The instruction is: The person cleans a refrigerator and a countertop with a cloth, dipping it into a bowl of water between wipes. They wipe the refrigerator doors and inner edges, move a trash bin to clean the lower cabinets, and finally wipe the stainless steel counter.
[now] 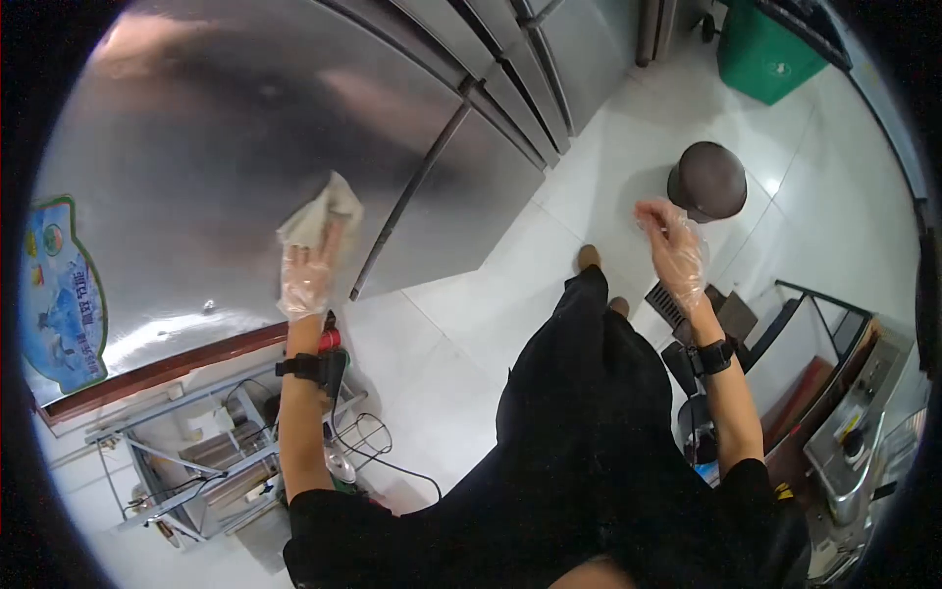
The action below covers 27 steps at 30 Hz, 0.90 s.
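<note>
A pale cloth (329, 209) lies against the stainless steel door (226, 128) at the left. My left hand (310, 270), in a clear plastic glove, presses the cloth to the metal with its fingers over the cloth's lower part. Out to the right, above the floor, my right hand (673, 245) wears a clear glove too. Its fingers are loosely curled and apart, with nothing visible in them. A round brown stool or bin (708, 182) is the thing nearest to it in view.
A blue sticker (69, 294) is on the door's left part. Below it stands a metal rack (206, 461) with cables. A green bin (770, 54) is at the upper right, and a metal counter (863, 432) at the lower right. White floor tiles (412, 344) lie between.
</note>
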Each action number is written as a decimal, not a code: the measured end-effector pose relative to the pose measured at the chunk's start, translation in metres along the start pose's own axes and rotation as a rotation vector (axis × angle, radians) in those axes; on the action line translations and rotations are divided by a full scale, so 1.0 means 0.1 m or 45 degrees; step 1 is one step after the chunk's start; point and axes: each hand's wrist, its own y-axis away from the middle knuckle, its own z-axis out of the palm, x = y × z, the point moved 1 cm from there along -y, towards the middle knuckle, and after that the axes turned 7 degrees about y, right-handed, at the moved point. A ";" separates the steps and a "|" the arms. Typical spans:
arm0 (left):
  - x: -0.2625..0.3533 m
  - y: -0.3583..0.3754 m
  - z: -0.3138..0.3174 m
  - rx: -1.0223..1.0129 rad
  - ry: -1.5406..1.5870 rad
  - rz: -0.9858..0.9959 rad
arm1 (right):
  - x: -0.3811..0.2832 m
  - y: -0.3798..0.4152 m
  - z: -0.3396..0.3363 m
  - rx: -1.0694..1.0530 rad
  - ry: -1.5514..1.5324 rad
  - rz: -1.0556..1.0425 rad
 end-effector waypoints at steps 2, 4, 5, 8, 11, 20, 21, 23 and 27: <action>-0.06 -0.19 -0.46 -0.353 0.227 -0.295 | -0.02 0.12 0.08 0.009 0.005 0.016; -0.04 -0.33 -0.45 -0.166 0.234 -0.298 | -0.06 0.20 0.18 0.015 0.009 0.030; 0.02 -0.47 -0.53 -0.086 0.264 -0.302 | -0.10 0.24 0.22 0.019 -0.003 0.036; 0.21 -0.87 -0.49 0.053 0.401 -0.190 | -0.10 0.36 0.31 0.045 -0.031 0.076; 0.43 -1.25 -0.31 0.029 0.521 0.058 | -0.05 0.50 0.40 0.097 -0.059 0.117; 1.28 -1.21 0.96 -0.203 0.207 0.649 | 0.02 1.07 0.96 0.188 -0.001 0.301; 1.39 -1.10 1.39 -0.190 0.204 0.664 | 0.00 1.11 1.01 0.185 0.028 0.316; 1.58 -0.79 2.11 -0.314 0.001 0.797 | -0.06 1.18 1.15 0.194 0.032 0.329; 1.79 0.19 3.02 -0.047 -0.665 0.882 | -0.04 1.29 1.39 0.228 0.110 0.335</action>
